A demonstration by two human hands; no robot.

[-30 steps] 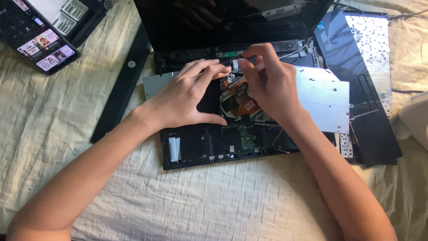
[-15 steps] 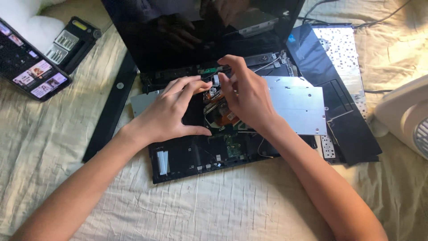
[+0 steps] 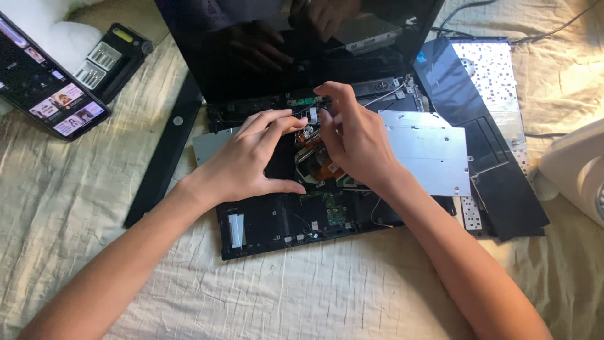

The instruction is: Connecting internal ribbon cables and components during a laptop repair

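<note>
Overhead, everything lies on a cream bedsheet (image 3: 314, 296).
Laptop: the opened laptop (image 3: 296, 220) sits mid-bed with its cover off, circuit board and copper parts bare, dark screen (image 3: 264, 50) tilted up behind.
Left hand: the left hand (image 3: 245, 160) rests flat on the chassis, thumb spread, fingertips touching a small connector (image 3: 313, 115) near the hinge.
Right hand: the right hand (image 3: 355, 135) curls over the same spot, fingers bent together; whether it pinches the connector I cannot tell.
In the way: both hands cover most of the copper cooling part (image 3: 314, 160).
Right side: a silver metal plate (image 3: 428, 148) lies just beside the right wrist; the removed keyboard panel (image 3: 484, 126) lies beyond it, and a white fan (image 3: 582, 173) at the edge.
Left side: a black strip (image 3: 167, 151), a screwdriver bit case (image 3: 113, 60) and a lit phone (image 3: 44, 85).
</note>
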